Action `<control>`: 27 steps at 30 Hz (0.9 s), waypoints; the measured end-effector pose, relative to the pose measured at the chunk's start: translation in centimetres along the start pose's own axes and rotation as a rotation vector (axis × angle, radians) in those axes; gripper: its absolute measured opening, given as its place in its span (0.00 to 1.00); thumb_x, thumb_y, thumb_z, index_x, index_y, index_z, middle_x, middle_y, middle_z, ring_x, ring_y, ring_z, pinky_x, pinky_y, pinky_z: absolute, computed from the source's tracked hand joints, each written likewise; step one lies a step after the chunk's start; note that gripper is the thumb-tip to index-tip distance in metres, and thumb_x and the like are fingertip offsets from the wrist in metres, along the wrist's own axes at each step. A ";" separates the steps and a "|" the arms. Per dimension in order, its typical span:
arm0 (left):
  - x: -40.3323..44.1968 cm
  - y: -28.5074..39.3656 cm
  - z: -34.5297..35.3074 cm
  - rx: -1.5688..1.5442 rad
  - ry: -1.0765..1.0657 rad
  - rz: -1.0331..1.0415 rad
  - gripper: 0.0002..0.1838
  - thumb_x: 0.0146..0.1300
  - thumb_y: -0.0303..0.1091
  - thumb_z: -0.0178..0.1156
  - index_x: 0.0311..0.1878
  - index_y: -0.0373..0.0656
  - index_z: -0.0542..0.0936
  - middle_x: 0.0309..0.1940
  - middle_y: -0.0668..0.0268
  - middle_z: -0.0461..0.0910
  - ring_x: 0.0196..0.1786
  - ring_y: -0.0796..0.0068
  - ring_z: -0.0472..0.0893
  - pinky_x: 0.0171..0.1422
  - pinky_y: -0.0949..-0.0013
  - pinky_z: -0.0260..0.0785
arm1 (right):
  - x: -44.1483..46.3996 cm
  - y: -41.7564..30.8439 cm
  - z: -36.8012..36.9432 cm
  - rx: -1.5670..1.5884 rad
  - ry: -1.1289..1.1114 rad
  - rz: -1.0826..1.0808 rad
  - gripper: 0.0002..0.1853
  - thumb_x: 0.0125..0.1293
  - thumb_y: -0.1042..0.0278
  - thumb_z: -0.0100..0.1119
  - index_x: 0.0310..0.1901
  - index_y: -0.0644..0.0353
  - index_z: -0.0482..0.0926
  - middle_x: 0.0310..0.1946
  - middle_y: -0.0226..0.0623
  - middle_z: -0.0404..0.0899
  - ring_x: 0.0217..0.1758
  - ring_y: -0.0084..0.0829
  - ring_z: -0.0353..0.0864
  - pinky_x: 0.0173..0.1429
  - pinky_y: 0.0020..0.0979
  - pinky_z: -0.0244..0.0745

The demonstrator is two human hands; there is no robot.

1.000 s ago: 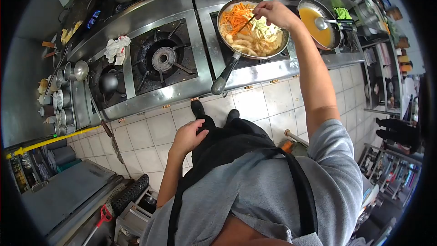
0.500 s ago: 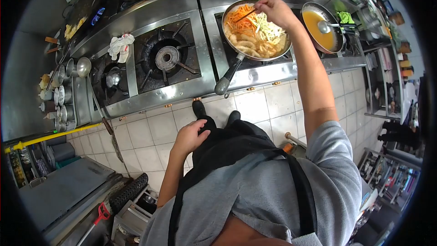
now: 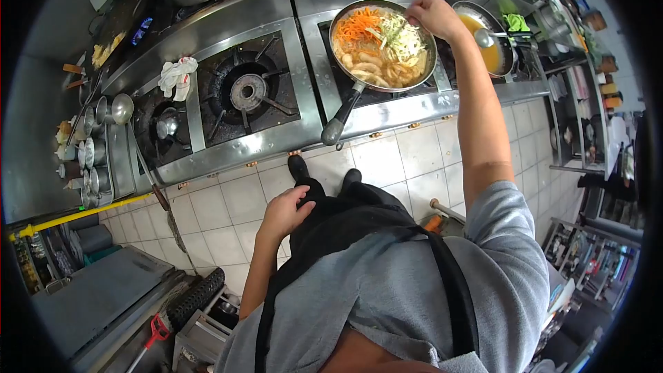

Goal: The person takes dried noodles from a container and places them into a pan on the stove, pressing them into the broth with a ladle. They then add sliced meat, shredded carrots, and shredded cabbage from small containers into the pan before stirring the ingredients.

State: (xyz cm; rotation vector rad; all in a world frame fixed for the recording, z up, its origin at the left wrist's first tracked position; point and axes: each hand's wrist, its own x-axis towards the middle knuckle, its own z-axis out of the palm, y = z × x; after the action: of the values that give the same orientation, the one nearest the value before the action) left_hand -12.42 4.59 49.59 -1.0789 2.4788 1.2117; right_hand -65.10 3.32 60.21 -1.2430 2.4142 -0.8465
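Observation:
My right hand (image 3: 434,16) is closed in a pinch over the right rim of a frying pan (image 3: 345,69); a thin stick seems to point from its fingers into the food. The pan holds shredded carrot (image 3: 359,25), pale shredded cabbage (image 3: 404,43) and light pieces in brown broth (image 3: 369,69). Its black handle (image 3: 338,121) points toward me. On the right, partly behind my forearm, a second pan (image 3: 510,62) holds orange liquid (image 3: 489,55) and a ladle (image 3: 485,38). My left hand (image 3: 286,211) hangs by my waist, fingers apart, holding nothing.
A burner (image 3: 248,92) lies left of the frying pan, with a white cloth (image 3: 177,77) beyond it. A long ladle (image 3: 123,108) hangs over the stove's left side near metal containers (image 3: 95,152). A blue flame (image 3: 142,30) burns at the upper left.
My right hand has shifted rightward from over the carrot and cabbage toward the pan's right rim, and the stick shows less clearly. My left hand has stayed about where it was.

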 end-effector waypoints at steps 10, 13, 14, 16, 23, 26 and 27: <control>0.1 0.5 0.1 0.003 -0.023 0.008 0.27 0.64 0.45 0.67 0.63 0.43 0.79 0.51 0.56 0.86 0.51 0.59 0.85 0.56 0.60 0.77 | 0.3 2.5 -0.1 -0.204 0.141 0.052 0.17 0.68 0.53 0.57 0.50 0.50 0.87 0.40 0.41 0.89 0.46 0.42 0.87 0.55 0.39 0.79; 0.2 0.7 0.1 -0.005 -0.029 -0.004 0.27 0.64 0.45 0.67 0.63 0.43 0.79 0.51 0.55 0.86 0.52 0.59 0.85 0.57 0.60 0.77 | -0.3 2.7 -0.2 -0.174 0.018 0.105 0.17 0.68 0.53 0.57 0.49 0.52 0.88 0.40 0.41 0.89 0.46 0.42 0.87 0.55 0.39 0.79; 0.3 0.5 0.2 -0.005 -0.024 0.015 0.26 0.64 0.46 0.67 0.62 0.43 0.79 0.51 0.55 0.86 0.51 0.57 0.85 0.56 0.59 0.77 | -0.5 2.9 0.0 -0.165 -0.033 0.145 0.17 0.68 0.53 0.57 0.48 0.52 0.88 0.39 0.40 0.89 0.46 0.42 0.87 0.54 0.39 0.79; 0.4 0.4 0.2 -0.005 -0.013 0.031 0.26 0.64 0.46 0.67 0.62 0.43 0.79 0.51 0.55 0.86 0.51 0.56 0.86 0.56 0.58 0.78 | -1.0 3.1 -0.3 -0.167 0.000 0.118 0.17 0.68 0.53 0.57 0.47 0.53 0.88 0.39 0.41 0.89 0.46 0.42 0.87 0.54 0.39 0.79; 0.8 0.3 0.5 0.036 -0.054 0.038 0.26 0.64 0.45 0.67 0.62 0.44 0.79 0.51 0.55 0.86 0.51 0.55 0.86 0.57 0.57 0.77 | -4.9 1.6 2.0 -0.168 -0.110 0.027 0.17 0.68 0.56 0.57 0.50 0.53 0.87 0.42 0.41 0.89 0.46 0.42 0.88 0.55 0.39 0.79; 0.9 0.8 0.1 0.044 -0.069 0.029 0.26 0.64 0.45 0.67 0.62 0.44 0.79 0.51 0.55 0.86 0.52 0.55 0.85 0.57 0.58 0.77 | -5.7 1.8 1.4 -0.046 -0.078 0.058 0.17 0.69 0.58 0.57 0.51 0.57 0.87 0.41 0.39 0.90 0.46 0.38 0.88 0.55 0.36 0.79; 0.9 1.0 0.0 0.045 -0.070 0.025 0.26 0.64 0.45 0.67 0.62 0.44 0.79 0.52 0.55 0.86 0.52 0.55 0.85 0.57 0.58 0.77 | -5.7 2.7 1.0 0.005 -0.005 0.054 0.17 0.70 0.57 0.56 0.51 0.56 0.87 0.40 0.39 0.90 0.45 0.38 0.88 0.54 0.36 0.80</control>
State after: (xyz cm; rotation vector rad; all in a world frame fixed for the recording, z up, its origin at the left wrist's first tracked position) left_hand -13.73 4.49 49.77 -0.9796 2.4617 1.1735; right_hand -62.99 8.79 57.72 -1.1710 2.4292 -0.8323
